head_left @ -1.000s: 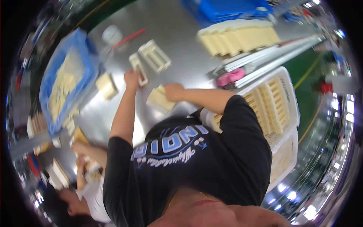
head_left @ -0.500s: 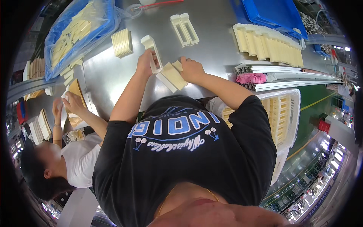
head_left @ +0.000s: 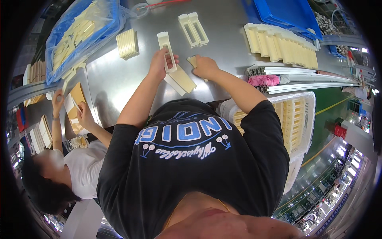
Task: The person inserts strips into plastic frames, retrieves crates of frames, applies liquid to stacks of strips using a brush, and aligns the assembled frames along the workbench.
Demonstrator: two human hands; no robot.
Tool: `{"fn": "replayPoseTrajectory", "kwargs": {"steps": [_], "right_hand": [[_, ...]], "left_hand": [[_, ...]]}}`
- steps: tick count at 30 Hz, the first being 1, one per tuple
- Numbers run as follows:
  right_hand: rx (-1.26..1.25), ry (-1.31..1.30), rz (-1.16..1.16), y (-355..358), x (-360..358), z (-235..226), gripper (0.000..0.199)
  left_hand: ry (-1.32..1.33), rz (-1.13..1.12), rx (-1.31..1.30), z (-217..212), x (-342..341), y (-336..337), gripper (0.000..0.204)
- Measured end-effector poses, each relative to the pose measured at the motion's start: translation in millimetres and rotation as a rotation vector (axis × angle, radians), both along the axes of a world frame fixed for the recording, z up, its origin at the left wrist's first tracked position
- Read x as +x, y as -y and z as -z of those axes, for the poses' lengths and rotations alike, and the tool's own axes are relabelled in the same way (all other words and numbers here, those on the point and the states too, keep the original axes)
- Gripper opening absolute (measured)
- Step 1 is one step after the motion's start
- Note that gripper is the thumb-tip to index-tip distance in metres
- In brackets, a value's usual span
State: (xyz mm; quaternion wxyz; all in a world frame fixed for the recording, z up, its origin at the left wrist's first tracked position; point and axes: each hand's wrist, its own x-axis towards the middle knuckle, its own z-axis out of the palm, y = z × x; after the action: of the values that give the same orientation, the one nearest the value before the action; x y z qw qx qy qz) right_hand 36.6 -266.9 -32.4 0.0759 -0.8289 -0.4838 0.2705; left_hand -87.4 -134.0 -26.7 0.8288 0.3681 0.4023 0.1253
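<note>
Left hand [head_left: 161,63] grasps a cream frame [head_left: 166,51]; right hand [head_left: 205,67] clenches a small cream piece [head_left: 192,61]

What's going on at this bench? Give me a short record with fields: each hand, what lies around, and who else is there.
Left hand: grips a cream slotted frame, fingers wrapped round it
Right hand: rests on a small cream piece
Between the hands: flat cream strips on the steel table
Further back: a pair of frames, a ribbed block, a row of cream parts
Left side: blue-lined bin of cream parts
Nearby: a co-worker handling cards
</note>
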Motion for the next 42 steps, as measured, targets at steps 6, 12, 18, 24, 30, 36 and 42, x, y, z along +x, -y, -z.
{"fn": "replayPoseTrajectory", "kwargs": {"steps": [6,12,18,24,30,36,42], "right_hand": [[0.0,-0.021,0.096,-8,1,-14,0.033],[0.031,-0.311,0.169,-8,30,-10,0.022],[0.267,-1.172,0.375,-4,46,-37,0.009],[0.476,-1.0,0.367,-9,2,-61,0.016],[0.712,-0.443,0.182,-4,-25,-67,0.047],[0.69,-0.411,0.113,-5,-21,-66,0.05],[0.78,-0.372,0.138,-3,-24,-67,0.048]], "left_hand": [[0.015,0.022,0.003,2,-2,2,0.025],[0.021,0.069,-0.016,-7,5,17,0.023],[0.015,0.124,0.094,-12,16,29,0.033],[0.135,0.124,0.274,-10,20,39,0.036],[0.243,0.086,0.387,-7,17,39,0.038],[0.242,0.084,0.452,-9,16,40,0.037],[0.289,0.077,0.49,-13,19,41,0.037]]}}
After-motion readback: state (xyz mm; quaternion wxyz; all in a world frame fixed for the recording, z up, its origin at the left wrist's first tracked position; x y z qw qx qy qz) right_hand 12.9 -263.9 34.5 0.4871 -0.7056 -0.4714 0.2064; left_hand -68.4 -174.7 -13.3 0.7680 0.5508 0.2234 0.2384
